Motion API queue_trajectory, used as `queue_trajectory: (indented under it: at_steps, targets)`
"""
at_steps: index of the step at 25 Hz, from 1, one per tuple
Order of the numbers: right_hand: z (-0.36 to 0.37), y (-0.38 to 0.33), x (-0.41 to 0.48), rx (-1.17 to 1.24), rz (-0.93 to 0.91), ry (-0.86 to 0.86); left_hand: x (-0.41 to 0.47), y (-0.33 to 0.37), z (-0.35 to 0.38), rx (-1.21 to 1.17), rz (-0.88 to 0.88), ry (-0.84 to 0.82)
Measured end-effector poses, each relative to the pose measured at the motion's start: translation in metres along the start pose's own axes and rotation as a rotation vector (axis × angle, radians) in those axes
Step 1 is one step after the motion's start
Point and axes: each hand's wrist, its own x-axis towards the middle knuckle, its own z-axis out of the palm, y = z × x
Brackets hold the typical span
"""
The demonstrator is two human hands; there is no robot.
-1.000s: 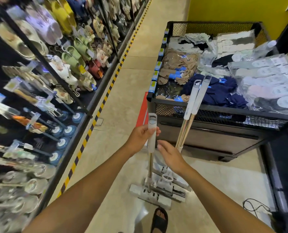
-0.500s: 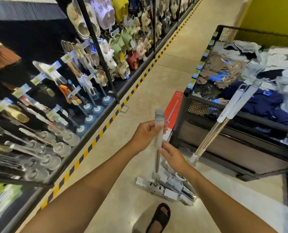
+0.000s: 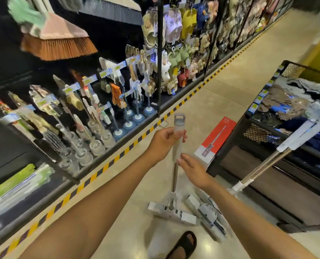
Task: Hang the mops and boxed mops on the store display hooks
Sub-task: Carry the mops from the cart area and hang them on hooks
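I hold a grey flat mop (image 3: 174, 181) upright, its head resting on the floor. My left hand (image 3: 164, 142) is shut on the grey grip just below the hanging loop. My right hand (image 3: 192, 170) touches the lower end of the grip with loose fingers. Two more mops (image 3: 284, 152) lean against the black wire bin (image 3: 228, 144) on the right, their heads (image 3: 207, 212) lying on the floor. A red boxed mop (image 3: 216, 139) stands against the bin's corner. The display hooks (image 3: 92, 81) with yellow price tags jut from the dark rack on the left.
Brooms (image 3: 58, 40) hang high on the left rack above plungers (image 3: 129, 124) and toilet brushes. Slippers (image 3: 178, 60) fill the rack farther along. A yellow-black stripe (image 3: 118, 157) marks the shelf base. The bin holds socks and clothing (image 3: 286, 105). My sandalled foot (image 3: 185, 245) stands below the mop head.
My view has swung left toward the rack, bringing the brooms into sight. My right hand has loosened and slid slightly down the grip. The mop stays upright in my left hand.
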Motion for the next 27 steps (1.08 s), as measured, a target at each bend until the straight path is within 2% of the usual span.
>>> queue_trajectory:
  at_steps: [7,16,22,27]
  targets:
    - [0.138,-0.106,-0.006,-0.062,-0.148,-0.118,-0.103,0.027,-0.146,-0.024,0.045,0.265]
    - [0.335,-0.235,-0.027,-0.015,-0.212,-0.535,-0.255,0.056,-0.328,0.068,0.077,0.7]
    - [0.489,-0.302,-0.02,-0.124,-0.362,-0.843,-0.362,0.064,-0.44,0.064,0.06,1.037]
    - [0.609,-0.348,-0.01,-0.118,-0.517,-1.008,-0.418,0.059,-0.529,0.066,0.025,1.221]
